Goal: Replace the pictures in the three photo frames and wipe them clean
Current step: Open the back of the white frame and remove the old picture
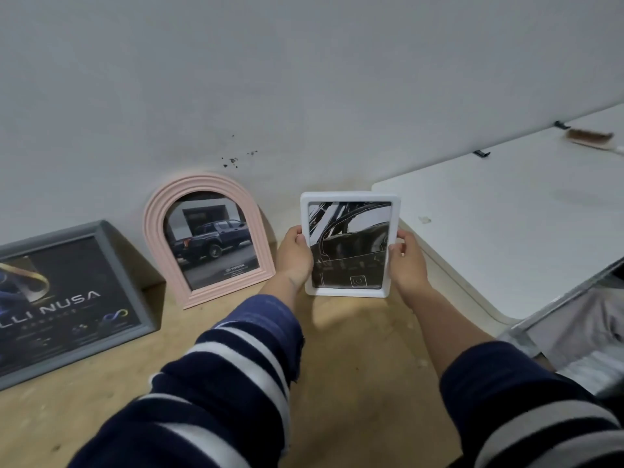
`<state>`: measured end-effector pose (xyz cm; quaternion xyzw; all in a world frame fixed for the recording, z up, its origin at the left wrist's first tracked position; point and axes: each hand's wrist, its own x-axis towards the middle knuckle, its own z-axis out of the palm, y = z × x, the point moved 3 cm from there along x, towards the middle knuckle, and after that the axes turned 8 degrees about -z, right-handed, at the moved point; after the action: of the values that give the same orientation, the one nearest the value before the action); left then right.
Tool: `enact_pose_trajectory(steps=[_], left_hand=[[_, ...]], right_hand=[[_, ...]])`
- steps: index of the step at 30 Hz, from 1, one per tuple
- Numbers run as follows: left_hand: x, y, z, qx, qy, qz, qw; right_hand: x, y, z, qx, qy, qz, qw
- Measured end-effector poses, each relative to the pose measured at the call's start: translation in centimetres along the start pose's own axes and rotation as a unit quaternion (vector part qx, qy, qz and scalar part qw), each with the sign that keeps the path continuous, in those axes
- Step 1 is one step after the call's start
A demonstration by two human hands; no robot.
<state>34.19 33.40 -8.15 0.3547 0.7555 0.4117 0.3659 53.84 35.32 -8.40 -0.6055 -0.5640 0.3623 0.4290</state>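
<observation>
**Inspector:** The white frame [350, 244] is standing upright near the middle of the wooden surface [354, 349], its bottom edge close to or on the wood; contact cannot be confirmed. It is showing a dark picture of a car door with pale outlines. The left hand [294, 254] is gripping its left edge, thumb curling over the front border. The right hand [407, 257] is gripping the right edge the same way, fingers wrapping behind.

**Clerk:** And the other two frames?

**Inspector:** The pink arched frame [206, 238] is leaning against the grey wall [304, 79], just left of the left hand and not touching it. It is displaying a dark pickup truck. Further left, the grey rectangular frame [72, 300] is lying tilted back, running partly out of view, and is displaying a dark poster with pale lettering.

**Clerk:** Anything beyond those?

**Inspector:** Both forearms are reaching in from the near edge, wearing navy sleeves [236, 383] with white stripes. A white table [506, 224] is sitting to the right, close beside the white frame. A brush [590, 136] is lying on its far right end, well apart from the hands. Dark specks [236, 158] are marking the wall above the pink arched frame.
</observation>
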Motion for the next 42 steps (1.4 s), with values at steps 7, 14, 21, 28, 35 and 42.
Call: enact_pose_trajectory(steps=[7,14,21,28,35,42], left_hand=[[-4.4,-1.5,-4.6,-0.099,-0.018,-0.037,0.994],[-12.7,-4.3,-10.6,-0.205,-0.063,-0.076,0.974],[-18.1,-10.1,-14.3,-0.341,-0.071,-0.164,0.923],[-21.5,-16.3,-16.8,-0.363,-0.04,-0.215,0.906],[-23.3,-21.6,-20.0,-0.15,0.057,-0.256,0.953],[-24.4,-24.8,-21.3,0.048,0.103,-0.222,0.968]], right_hand=[[-6.9,-2.5,0.7,-0.041,0.014,-0.078,0.996],[-17.3,-4.1,1.3,-0.039,0.024,-0.152,0.987],[-26.1,-1.9,2.4,-0.144,0.0,-0.28,0.949],[-32.8,0.4,3.9,-0.308,-0.074,-0.419,0.851],[-36.6,1.6,8.0,-0.385,-0.165,-0.522,0.743],[-37.8,2.6,11.0,-0.372,-0.225,-0.565,0.701]])
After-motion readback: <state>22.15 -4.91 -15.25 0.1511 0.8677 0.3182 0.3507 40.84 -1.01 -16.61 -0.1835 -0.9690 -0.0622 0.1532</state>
